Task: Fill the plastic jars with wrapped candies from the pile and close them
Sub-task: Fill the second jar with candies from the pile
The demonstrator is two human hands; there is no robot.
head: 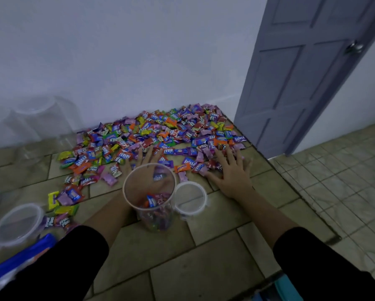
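A wide pile of wrapped candies (160, 135) in many colours lies on the tiled floor against the white wall. In front of it stands an open clear plastic jar (151, 198), partly filled with candies. Its clear lid (191, 197) lies on the floor just to the right. My left hand (145, 161) is spread flat behind the jar at the pile's near edge, partly seen through the jar wall. My right hand (232, 172) lies flat with fingers apart on the candies at the pile's right front. Neither hand grips anything.
Several empty clear jars (41, 122) stand by the wall at the left. Another clear lid (17, 224) lies at the lower left, beside a blue plastic bag (19, 261). A grey-blue door (308, 72) stands open at the right, with a floor step (291, 181) below it.
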